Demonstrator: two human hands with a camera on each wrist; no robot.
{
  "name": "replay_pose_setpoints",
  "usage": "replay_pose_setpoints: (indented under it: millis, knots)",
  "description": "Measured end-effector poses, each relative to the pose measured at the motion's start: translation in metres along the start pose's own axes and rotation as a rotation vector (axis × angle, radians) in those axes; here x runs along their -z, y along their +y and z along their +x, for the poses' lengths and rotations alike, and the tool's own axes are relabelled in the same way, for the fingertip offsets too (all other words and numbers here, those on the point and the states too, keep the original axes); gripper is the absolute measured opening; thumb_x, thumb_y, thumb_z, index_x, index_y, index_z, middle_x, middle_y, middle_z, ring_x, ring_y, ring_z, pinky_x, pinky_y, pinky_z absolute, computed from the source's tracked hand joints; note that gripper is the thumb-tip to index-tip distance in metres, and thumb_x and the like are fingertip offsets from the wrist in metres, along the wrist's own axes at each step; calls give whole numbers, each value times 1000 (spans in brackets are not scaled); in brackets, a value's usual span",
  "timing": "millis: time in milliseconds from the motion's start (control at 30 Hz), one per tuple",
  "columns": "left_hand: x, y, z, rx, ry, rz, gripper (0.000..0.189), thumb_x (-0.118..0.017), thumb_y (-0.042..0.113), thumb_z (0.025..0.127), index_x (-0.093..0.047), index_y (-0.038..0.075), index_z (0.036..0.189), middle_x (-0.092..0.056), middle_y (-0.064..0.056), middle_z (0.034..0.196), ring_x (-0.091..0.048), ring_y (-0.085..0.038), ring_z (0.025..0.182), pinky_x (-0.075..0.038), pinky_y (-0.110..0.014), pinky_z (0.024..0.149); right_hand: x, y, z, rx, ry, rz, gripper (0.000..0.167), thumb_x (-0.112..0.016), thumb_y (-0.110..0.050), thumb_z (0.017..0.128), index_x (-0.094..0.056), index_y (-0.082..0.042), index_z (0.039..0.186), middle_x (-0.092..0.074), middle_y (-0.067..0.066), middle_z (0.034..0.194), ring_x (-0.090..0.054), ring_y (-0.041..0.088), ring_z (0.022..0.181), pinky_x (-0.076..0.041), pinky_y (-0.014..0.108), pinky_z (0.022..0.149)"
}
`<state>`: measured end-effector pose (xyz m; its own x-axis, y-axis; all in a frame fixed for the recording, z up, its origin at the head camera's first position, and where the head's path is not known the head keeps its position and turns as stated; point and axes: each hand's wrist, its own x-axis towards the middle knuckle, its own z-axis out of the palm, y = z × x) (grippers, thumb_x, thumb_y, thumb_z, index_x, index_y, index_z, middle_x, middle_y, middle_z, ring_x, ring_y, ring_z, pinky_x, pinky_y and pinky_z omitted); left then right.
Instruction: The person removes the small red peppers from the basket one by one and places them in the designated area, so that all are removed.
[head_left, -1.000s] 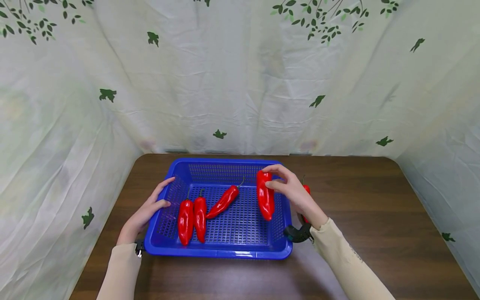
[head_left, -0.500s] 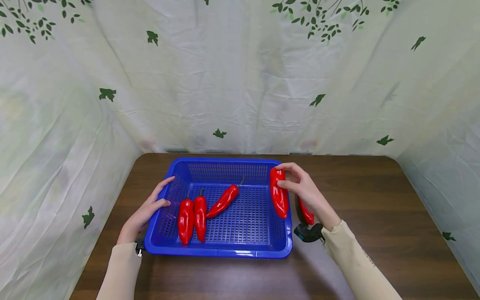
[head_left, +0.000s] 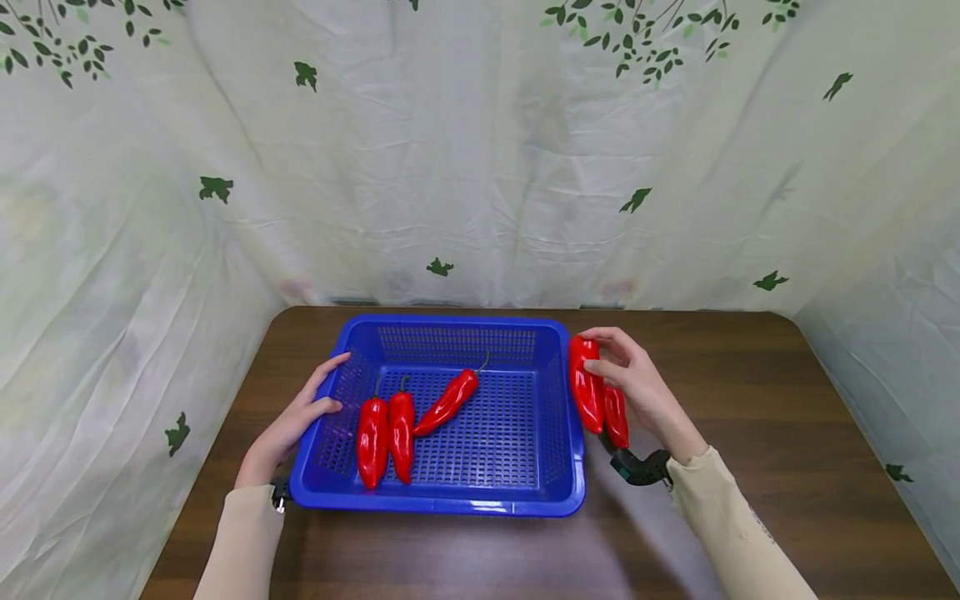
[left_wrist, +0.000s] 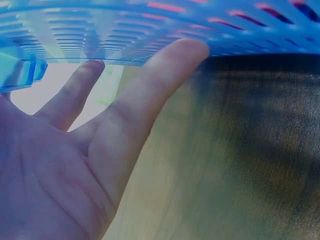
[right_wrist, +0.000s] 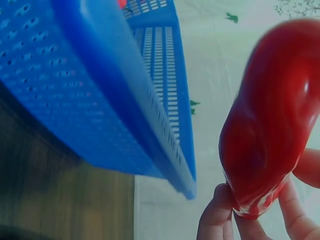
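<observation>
My right hand (head_left: 633, 375) pinches a glossy red chili pepper (head_left: 583, 387) between thumb and fingers, just outside the right wall of a blue plastic basket (head_left: 457, 505). The hand covers the pepper's upper end; its tip points down toward me. In the right wrist view the pepper (right_wrist: 270, 120) looks large, with fingertips at its lower end and the basket rim (right_wrist: 115, 65) to its left. My left hand (head_left: 288, 425) rests on the basket's left side, thumb and fingers stretched out; the left wrist view shows that thumb (left_wrist: 165, 70) straight against the slotted wall.
Inside the basket lie a red pepper (head_left: 371, 442) at the left, a slimmer pepper (head_left: 401, 437) beside it and a slanted pepper (head_left: 447, 404) near the middle. Another red pepper (head_left: 617, 417) is partly hidden beside my right hand. Brown table (head_left: 750, 417), leaf-printed curtain (head_left: 480, 167) behind.
My right hand has carried the pepper rightward from over the basket's interior, across the right rim to outside it. The left hand and the basket stay in place.
</observation>
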<state>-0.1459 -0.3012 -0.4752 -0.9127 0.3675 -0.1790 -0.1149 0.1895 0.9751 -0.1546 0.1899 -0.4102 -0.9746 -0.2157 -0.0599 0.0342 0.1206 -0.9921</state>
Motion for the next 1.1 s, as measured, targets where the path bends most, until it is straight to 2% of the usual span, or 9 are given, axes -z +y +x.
replay_pose_setpoints:
  millis: [467,900,1100]
  knots:
    - [-2,2,-1,15,13,11,68,-43,7,95,-14,30,152,-1,-21,154,-21,-55,131,-49,-54,87,24,14,-5,-19,46,13,43,-56,-11,94,-42,-3,135,-44,18,134,-50,26,110,-53,31,83]
    - [-2,2,-3,8,17,3,69,-43,6,95,-14,29,153,-2,-22,154,-25,-57,128,-51,-53,84,48,32,-13,-33,94,8,46,-57,-13,95,-40,-2,135,-42,17,133,-53,18,106,-52,27,83]
    - [-3,2,-2,6,16,-5,69,-44,6,94,-14,28,152,-4,-23,153,-25,-57,128,-51,-53,83,56,41,-16,-13,97,78,42,-57,-12,95,-42,-3,133,-44,13,128,-55,15,102,-52,25,82]
